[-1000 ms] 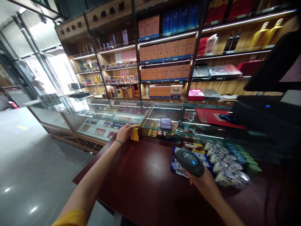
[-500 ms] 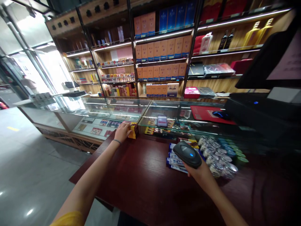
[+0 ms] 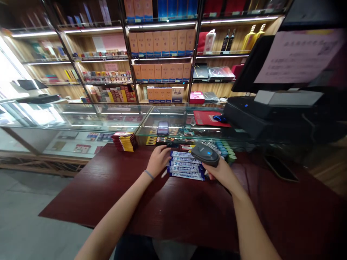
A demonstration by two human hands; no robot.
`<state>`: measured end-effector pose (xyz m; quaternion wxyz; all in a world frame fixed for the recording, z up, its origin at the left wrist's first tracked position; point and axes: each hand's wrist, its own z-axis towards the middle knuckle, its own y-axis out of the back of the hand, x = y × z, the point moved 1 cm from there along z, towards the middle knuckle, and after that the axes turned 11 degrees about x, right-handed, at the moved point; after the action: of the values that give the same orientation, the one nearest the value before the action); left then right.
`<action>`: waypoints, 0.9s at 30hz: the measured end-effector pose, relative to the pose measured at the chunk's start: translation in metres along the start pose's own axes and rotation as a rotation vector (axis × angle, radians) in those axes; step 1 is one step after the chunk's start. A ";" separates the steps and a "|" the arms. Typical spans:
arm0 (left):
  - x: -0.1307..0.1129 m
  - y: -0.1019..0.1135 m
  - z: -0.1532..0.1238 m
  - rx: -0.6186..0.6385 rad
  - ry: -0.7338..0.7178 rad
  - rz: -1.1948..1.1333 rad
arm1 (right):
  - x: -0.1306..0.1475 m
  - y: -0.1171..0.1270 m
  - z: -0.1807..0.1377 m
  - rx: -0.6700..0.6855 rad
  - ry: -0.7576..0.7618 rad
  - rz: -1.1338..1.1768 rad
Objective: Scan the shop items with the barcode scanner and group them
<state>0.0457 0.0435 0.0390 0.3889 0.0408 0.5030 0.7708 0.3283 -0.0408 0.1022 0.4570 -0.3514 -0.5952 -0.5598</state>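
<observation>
My right hand (image 3: 221, 173) grips a dark barcode scanner (image 3: 205, 154) with a blue light, held over the right end of a row of blue-and-white bars (image 3: 185, 169) lying on the dark red wooden table (image 3: 108, 195). My left hand (image 3: 159, 160) rests at the left end of those bars, fingers curled against them. A stack of red-and-yellow packs (image 3: 124, 141) stands apart at the table's far left edge, against the glass counter.
A glass display counter (image 3: 114, 121) runs behind the table, with a phone (image 3: 163, 128) on it. At the right stand a black till and monitor (image 3: 273, 108), a red mat with a mouse (image 3: 219, 118). Green-lidded tins (image 3: 227, 153) sit behind the scanner. Shelves of boxes line the back.
My left hand has left the red-and-yellow stack and moved right to the blue-and-white bars. The view has swung right and down; the scanner stays in my right hand.
</observation>
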 end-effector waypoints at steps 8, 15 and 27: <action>-0.064 -0.052 -0.001 0.196 -0.130 0.038 | -0.009 0.032 -0.011 -0.040 -0.028 0.016; -0.065 -0.063 -0.010 0.292 -0.106 0.116 | -0.013 0.037 -0.012 -0.046 -0.030 0.029; -0.058 -0.026 -0.004 -0.056 0.010 -0.322 | -0.015 0.025 -0.008 -0.088 0.018 0.044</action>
<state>0.0989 0.0080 0.0353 0.5060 -0.0549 0.4831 0.7124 0.3577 -0.0444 0.0963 0.4586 -0.3792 -0.5579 -0.5785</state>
